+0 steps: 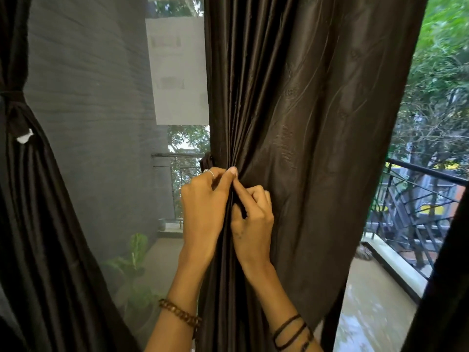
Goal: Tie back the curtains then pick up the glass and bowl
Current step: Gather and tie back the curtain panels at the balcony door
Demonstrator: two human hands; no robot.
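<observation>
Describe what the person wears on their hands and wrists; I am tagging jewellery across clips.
The left hand has a thin silver ring on one finger and a brown chain-link bracelet at the wrist. The right hand shows no ring; its wrist carries several thin dark bands. Both forearms are bare, with no sleeves in view.

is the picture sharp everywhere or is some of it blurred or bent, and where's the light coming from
Head view: both hands, left hand and right hand, and the middle curtain are sharp; the floor at lower right is smeared; the wide lens bows the railing; daylight comes from outside, leaving the curtain dark with a soft sheen.
</observation>
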